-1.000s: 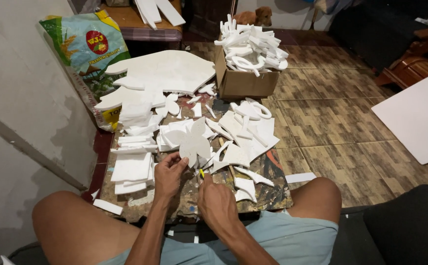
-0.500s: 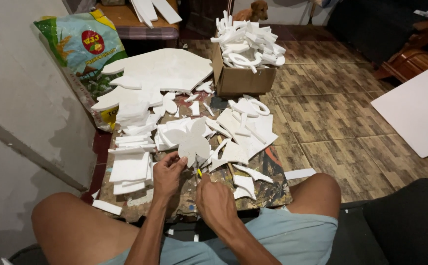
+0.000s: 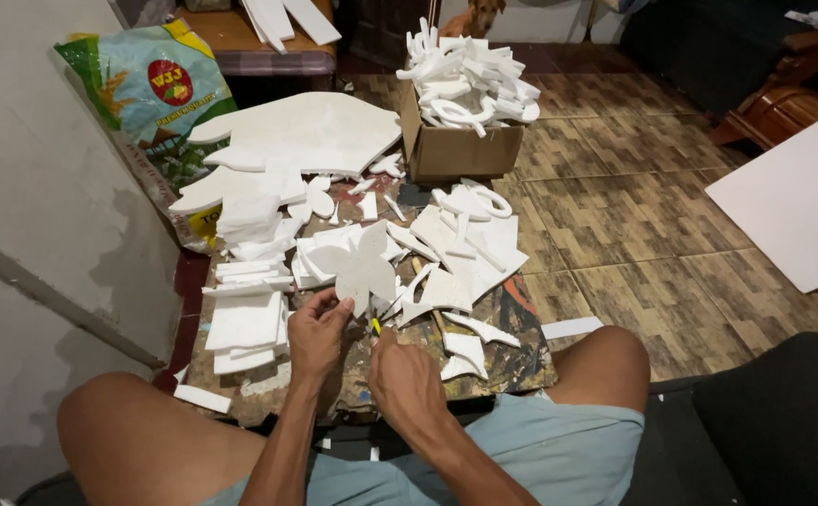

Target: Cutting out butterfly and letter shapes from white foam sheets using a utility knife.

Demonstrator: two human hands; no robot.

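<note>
Now I am working low over the desk (image 3: 240, 398), and little is changing between the earlier views and this one: my hands are staying in the same place while the foam flower (image 3: 362, 267) is standing slightly more upright and turned a little in my grip. My left hand (image 3: 317, 330) is pinching the lower edge of the flower between thumb and fingertips, holding it tilted up off the desk. My right hand (image 3: 404, 379) is closed around a small yellow-handled knife (image 3: 375, 325), whose tip is sitting just beside the flower's base; the blade itself is too small to make out. Judging from this, the trimming of this one piece is still going on, with the cut advancing only slightly along the bottom edge.

Around the hands, white foam scraps (image 3: 456, 281) are lying scattered over the paint-stained desk, and flat foam pieces (image 3: 245, 323) are stacked to the left. Beyond them a large foam sheet (image 3: 306, 131) is resting near the desk's far end. A cardboard box (image 3: 461, 150) heaped with foam offcuts is standing on the tiled floor (image 3: 634, 215), well apart from my hands.
</note>
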